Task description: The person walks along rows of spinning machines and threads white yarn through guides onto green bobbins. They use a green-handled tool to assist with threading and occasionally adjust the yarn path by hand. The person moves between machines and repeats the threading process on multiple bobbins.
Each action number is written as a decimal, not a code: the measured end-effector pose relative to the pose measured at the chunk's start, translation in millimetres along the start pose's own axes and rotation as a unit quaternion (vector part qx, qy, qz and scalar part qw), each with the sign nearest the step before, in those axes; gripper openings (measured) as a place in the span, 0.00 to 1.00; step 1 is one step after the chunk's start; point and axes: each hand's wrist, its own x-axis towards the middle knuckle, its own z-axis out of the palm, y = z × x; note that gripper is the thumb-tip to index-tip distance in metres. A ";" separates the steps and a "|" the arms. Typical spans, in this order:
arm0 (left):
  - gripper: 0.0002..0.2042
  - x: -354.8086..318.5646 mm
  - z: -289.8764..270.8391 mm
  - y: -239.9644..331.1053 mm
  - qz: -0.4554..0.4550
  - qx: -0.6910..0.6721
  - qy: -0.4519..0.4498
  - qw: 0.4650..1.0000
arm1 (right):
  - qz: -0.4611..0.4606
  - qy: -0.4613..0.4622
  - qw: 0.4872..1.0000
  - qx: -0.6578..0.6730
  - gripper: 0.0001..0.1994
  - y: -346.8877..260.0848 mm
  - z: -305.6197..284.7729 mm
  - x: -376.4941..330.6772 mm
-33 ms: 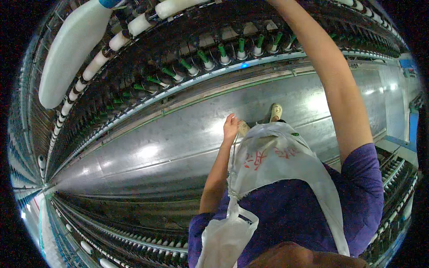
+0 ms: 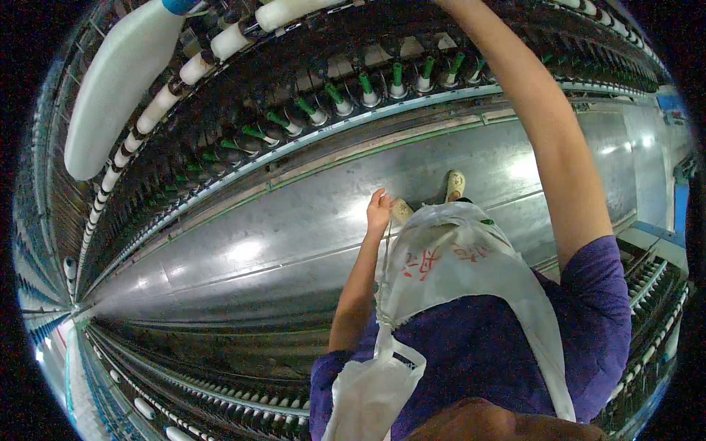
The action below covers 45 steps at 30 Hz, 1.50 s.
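My left hand (image 2: 379, 212) hangs beside the white apron (image 2: 452, 253), above the floor and near one of my pale shoes. Its fingers are loosely bent and a little apart, and I see nothing in them. A thin cord runs down along the apron's edge near this wrist. My right arm (image 2: 548, 125) reaches up and forward over the spinning frame; its hand lies beyond the top edge. Under that arm runs a row of green bobbin tubes (image 2: 397, 77) with white yarn at their bases. A large white roving bobbin (image 2: 121, 92) hangs at upper left.
White rollers (image 2: 157, 109) line the frame above the tubes. A pale rail (image 2: 323, 131) edges the machine in front of me. The shiny grey floor (image 2: 294, 220) forms an aisle, with another row of machinery (image 2: 243, 397) behind me. A white pouch (image 2: 375, 393) hangs at my left side.
A small blue light on the machine's rail was lit and now is not. My left hand and right arm have barely moved.
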 end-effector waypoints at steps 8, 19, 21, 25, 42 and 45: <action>0.14 -22.6 -41.5 -46.6 -0.083 -0.023 0.056 0.995 | -0.272 0.239 0.924 0.123 0.14 42.9 29.8 -176.7; 0.14 -4.1 67.2 -29.9 -0.102 0.116 0.018 0.988 | 0.203 -0.380 0.902 0.013 0.33 376.7 123.4 -659.0; 0.17 7.9 113.5 -28.2 -0.077 0.198 0.021 0.977 | 0.272 -0.388 0.880 0.026 0.31 425.4 112.8 -735.3; 0.16 27.9 210.8 -22.9 -0.002 0.346 -0.081 0.935 | 0.466 -0.252 0.779 0.335 0.19 476.4 86.7 -827.3; 0.11 66.7 512.2 -22.7 0.028 0.606 -0.422 0.674 | 0.589 -0.317 0.727 0.154 0.12 610.6 -50.7 -887.7; 0.10 110.9 628.1 6.3 -0.046 0.590 -0.353 0.725 | 0.658 -0.300 0.675 0.149 0.13 650.3 -77.5 -901.9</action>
